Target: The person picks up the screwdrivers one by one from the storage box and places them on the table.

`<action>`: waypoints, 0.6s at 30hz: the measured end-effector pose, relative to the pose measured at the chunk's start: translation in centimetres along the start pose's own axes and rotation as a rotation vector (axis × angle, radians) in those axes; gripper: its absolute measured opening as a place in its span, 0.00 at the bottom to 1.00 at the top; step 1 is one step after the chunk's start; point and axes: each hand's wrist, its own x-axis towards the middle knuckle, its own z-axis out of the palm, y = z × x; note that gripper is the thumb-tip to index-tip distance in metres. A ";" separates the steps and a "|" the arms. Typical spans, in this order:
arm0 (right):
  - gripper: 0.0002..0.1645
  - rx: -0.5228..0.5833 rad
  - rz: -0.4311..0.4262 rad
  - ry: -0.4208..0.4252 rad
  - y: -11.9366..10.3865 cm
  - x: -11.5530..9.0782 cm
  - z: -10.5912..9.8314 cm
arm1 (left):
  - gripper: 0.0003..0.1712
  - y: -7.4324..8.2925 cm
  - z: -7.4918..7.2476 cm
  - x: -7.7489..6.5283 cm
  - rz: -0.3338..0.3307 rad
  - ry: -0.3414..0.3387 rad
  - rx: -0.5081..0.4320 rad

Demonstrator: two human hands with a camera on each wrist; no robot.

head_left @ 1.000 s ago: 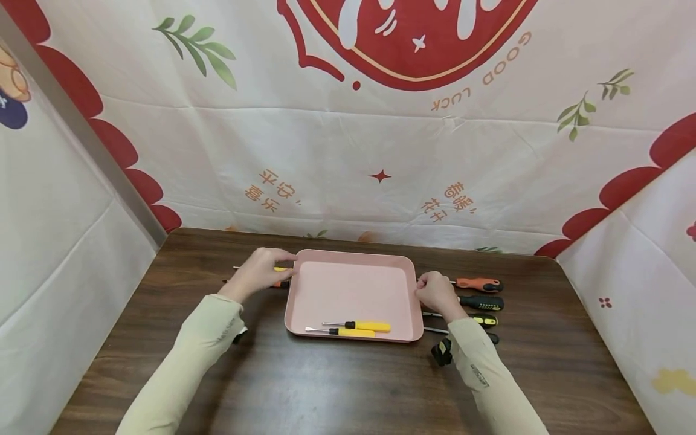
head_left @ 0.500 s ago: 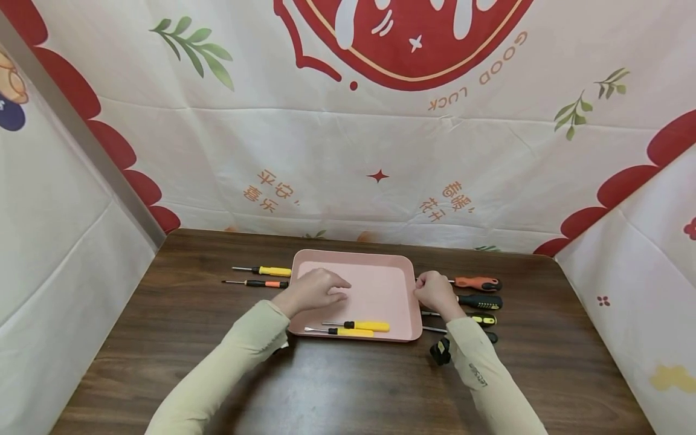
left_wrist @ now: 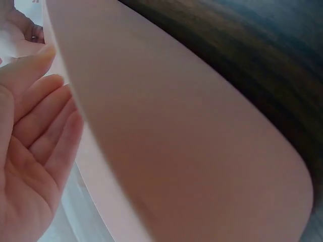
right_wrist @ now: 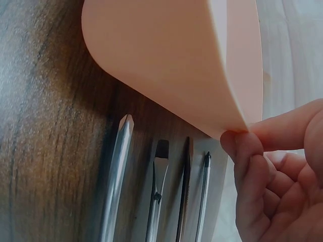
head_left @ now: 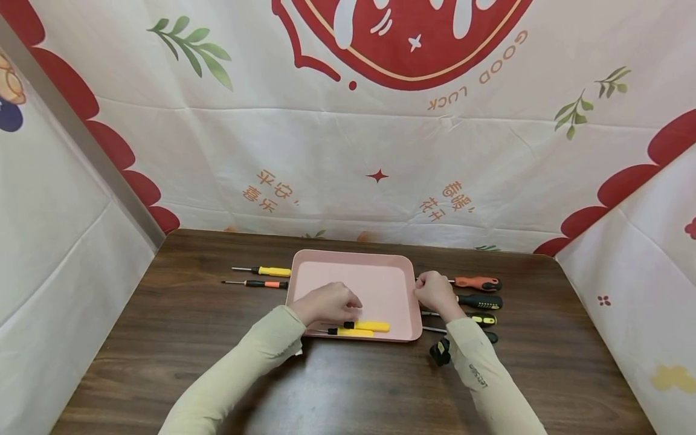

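A shallow pink tray [head_left: 375, 284] lies on the table, with two yellow-handled screwdrivers [head_left: 371, 327] along its near side. My left hand [head_left: 328, 301] is over the tray, fingers bent downward just above the screwdriver shafts. In the left wrist view the left hand's [left_wrist: 38, 136] thumb and fingers are apart, with nothing seen between them; the tray wall [left_wrist: 166, 121] hides part of the fingertips. My right hand [head_left: 435, 292] is at the tray's right side. The right wrist view has this hand [right_wrist: 275, 171] pinching the tray rim [right_wrist: 234, 113] between thumb and finger.
Left of the tray lie a yellow-handled screwdriver [head_left: 274, 271] and a black-and-orange one [head_left: 266, 284]. Several screwdrivers lie to the right, including an orange-handled one [head_left: 478, 283] and a black one [head_left: 481, 301]. A black object [head_left: 440, 351] is beside the right wrist.
My left hand has moved from the tray's left edge rightward over the tray, then down toward the yellow screwdrivers. The right hand stays at the right rim.
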 end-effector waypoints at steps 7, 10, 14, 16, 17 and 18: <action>0.06 -0.009 -0.004 0.014 0.0 -0.1 0.0 | 0.08 0.1 0.6 0.2 -0.004 -0.053 -0.002; 0.06 -0.010 -0.009 0.017 0.0 -0.1 0.0 | 0.06 0.2 0.8 0.3 0.002 -0.061 -0.005; 0.06 -0.007 -0.010 0.012 0.0 -0.1 0.0 | 0.04 0.3 1.1 0.5 -0.010 -0.077 -0.003; 0.07 -0.006 -0.013 0.013 0.0 -0.1 0.0 | 0.04 0.3 1.2 0.6 -0.009 -0.083 0.007; 0.07 -0.005 -0.016 0.014 0.0 -0.1 0.0 | 0.03 0.3 1.2 0.7 -0.004 -0.084 0.012; 0.07 -0.006 -0.017 0.016 0.0 -0.1 0.0 | 0.04 0.3 1.2 0.7 -0.002 -0.086 0.015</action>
